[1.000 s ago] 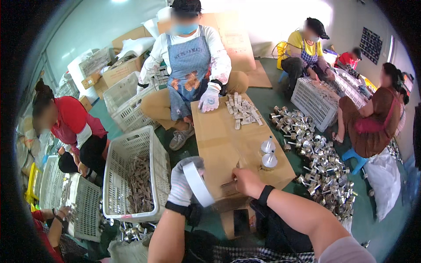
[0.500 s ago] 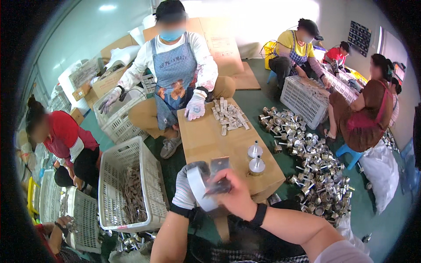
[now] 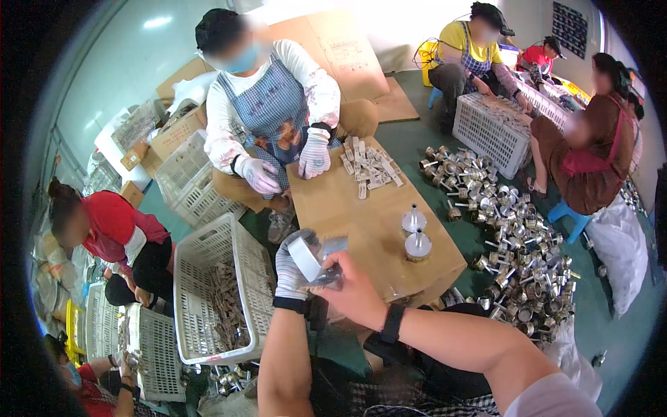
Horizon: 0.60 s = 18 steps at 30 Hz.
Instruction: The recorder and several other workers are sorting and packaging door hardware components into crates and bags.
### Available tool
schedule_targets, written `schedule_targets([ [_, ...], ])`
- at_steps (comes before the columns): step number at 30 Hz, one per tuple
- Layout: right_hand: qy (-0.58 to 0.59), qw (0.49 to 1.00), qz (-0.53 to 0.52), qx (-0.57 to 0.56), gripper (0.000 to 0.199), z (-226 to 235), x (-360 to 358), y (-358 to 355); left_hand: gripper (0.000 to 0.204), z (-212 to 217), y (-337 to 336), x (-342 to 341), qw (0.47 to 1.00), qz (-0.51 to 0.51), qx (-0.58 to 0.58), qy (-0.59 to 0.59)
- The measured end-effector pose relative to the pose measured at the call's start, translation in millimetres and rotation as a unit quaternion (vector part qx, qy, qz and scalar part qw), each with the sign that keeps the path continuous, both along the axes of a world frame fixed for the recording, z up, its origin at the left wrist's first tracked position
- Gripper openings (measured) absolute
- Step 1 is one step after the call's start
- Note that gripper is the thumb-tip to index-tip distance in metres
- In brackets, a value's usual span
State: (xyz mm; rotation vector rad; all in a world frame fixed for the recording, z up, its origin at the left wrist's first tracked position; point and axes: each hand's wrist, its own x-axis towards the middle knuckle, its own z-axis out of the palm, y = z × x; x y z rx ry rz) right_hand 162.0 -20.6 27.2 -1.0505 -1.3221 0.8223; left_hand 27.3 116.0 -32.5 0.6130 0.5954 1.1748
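My left hand, in a pale striped work glove with dark fingertips, grips a broad silvery-white curved band whose exact kind I cannot make out. My right hand is bare, its fingers bent against the band's lower end. Between them, a flat grey metallic plate juts out above the right fingers; whether it joins the band is unclear. Both hands are over the near-left side of a brown cardboard box. Two metal funnels stand on it, spouts up, beyond my right hand.
Small flat metal pieces lie heaped at the box's far end, beside a co-worker's gloved hands. A white crate of metal parts stands left. Many metal cups with stems cover the floor right. Other people sit at crates around.
The band has tilted and shifted slightly up and left as both my hands moved. The co-worker opposite brought one gloved hand from the left crate towards the lap. My view has shifted too.
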Motion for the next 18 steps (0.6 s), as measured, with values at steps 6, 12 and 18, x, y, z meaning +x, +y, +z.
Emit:
schedule_targets([
  [6,-0.048,0.996,-0.021,-0.076,0.042,3.7,-4.8,2.7,0.022,-8.0,7.7,-0.9,1.0,0.021,0.0,0.012],
  [12,0.017,0.999,-0.026,-0.038,0.039,-7.8,-7.4,7.8,0.022,-6.5,3.1,10.7,0.998,0.047,0.014,0.048],
  [18,0.035,0.999,-0.022,-0.017,0.038,-24.3,-4.0,18.0,0.022,-5.4,8.2,17.8,1.0,0.027,-0.01,0.003],
])
